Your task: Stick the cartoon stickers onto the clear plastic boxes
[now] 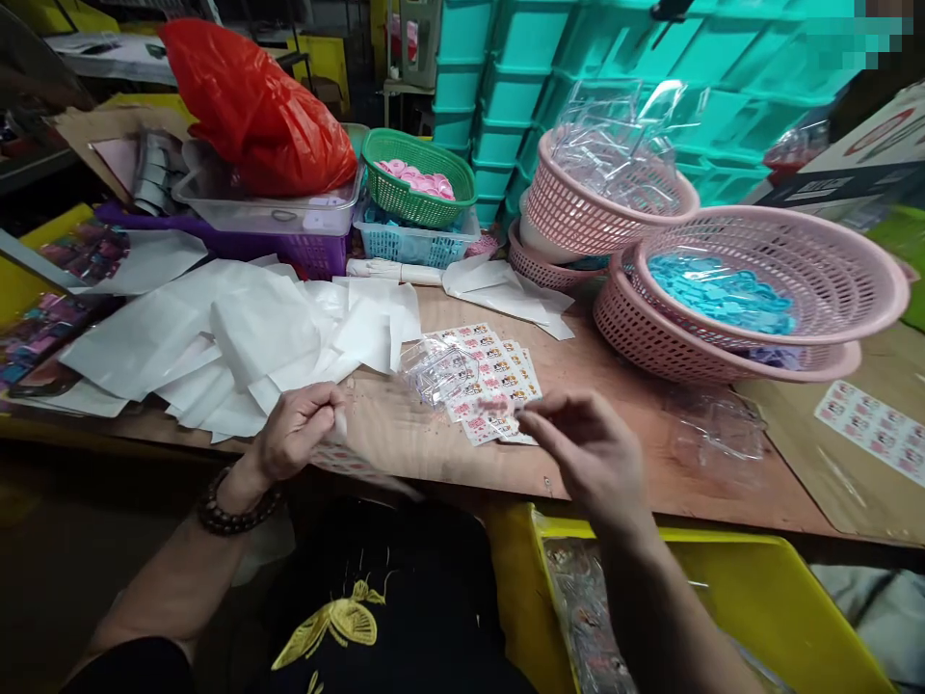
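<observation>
My left hand (300,434) is closed around the end of a sticker sheet (357,466), which hangs past the table's front edge, blurred. On the right, thumb and fingertips of my right hand (589,448) pinch a small pinkish sticker (498,406), smeared by motion. Beneath it lie several printed sticker sheets (516,371) with rows of little figures. Clear plastic pieces (440,369) rest on the left part of those sheets. White backing papers (267,333) are heaped beside my left hand.
Pink baskets (853,260) at right hold blue pieces; another basket (607,226) holds clear plastic. A green basket (372,164) of pink pieces and a red bag (252,116) stand behind. A yellow crate (723,549) sits below the table edge. Turquoise bins (513,96) rise at the back.
</observation>
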